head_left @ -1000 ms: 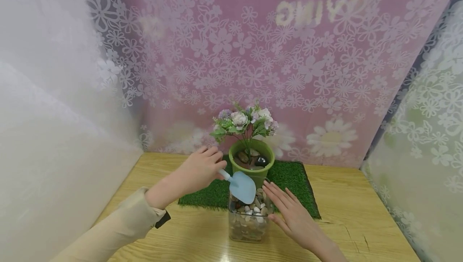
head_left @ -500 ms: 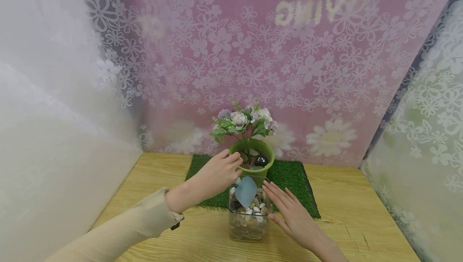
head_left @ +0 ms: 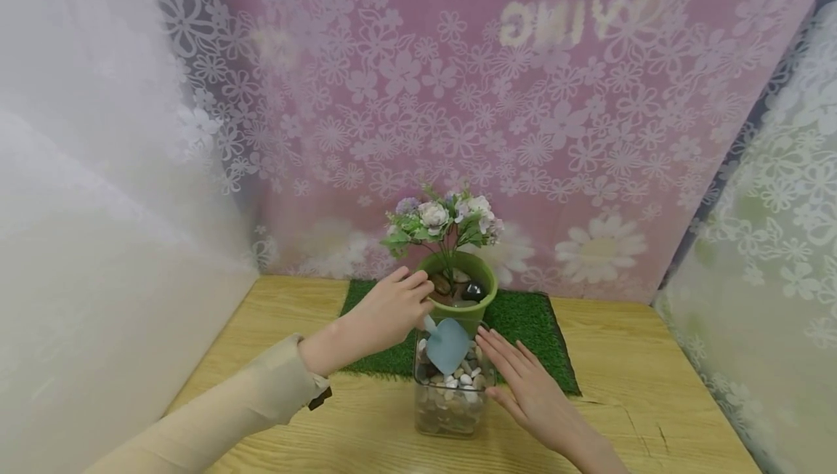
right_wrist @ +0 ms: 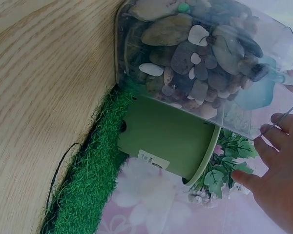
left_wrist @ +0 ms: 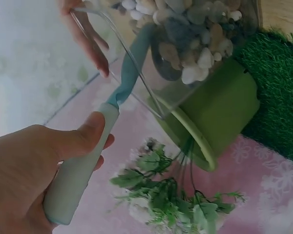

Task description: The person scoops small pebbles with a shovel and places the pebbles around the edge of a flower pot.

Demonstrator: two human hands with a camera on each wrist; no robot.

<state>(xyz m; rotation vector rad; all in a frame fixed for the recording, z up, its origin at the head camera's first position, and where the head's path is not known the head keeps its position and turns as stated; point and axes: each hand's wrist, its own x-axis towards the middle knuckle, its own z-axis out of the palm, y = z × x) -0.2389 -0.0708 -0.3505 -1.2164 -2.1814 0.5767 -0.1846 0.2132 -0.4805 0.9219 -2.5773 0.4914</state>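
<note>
My left hand [head_left: 389,314] grips the pale handle [left_wrist: 80,170] of a small light-blue toy shovel, its thumb laid along the handle. The shovel's blade [head_left: 447,347] points down inside a clear square container [head_left: 451,419], with its tip at the pebbles [head_left: 466,379]. These are of mixed colours and sizes, and they fill the container partway. At the container's right side, my right hand [head_left: 532,398] rests straight fingers against the rim, thumb spread toward the near side. Directly behind stands a green flowerpot [right_wrist: 166,136], close to my left fingers in the head view.
Artificial flowers [head_left: 434,216] rise from the pot, which has larger stones [head_left: 474,291] inside. Under the pot lies a green turf mat [head_left: 536,336] on the wooden table [head_left: 275,328]. A pink floral curtain [head_left: 418,110] hangs behind, with pale sheets on both sides.
My left hand has moved right, bringing the shovel from over the container's left rim down into it. Over the last half second the blade has turned slightly. The right hand has stayed put.
</note>
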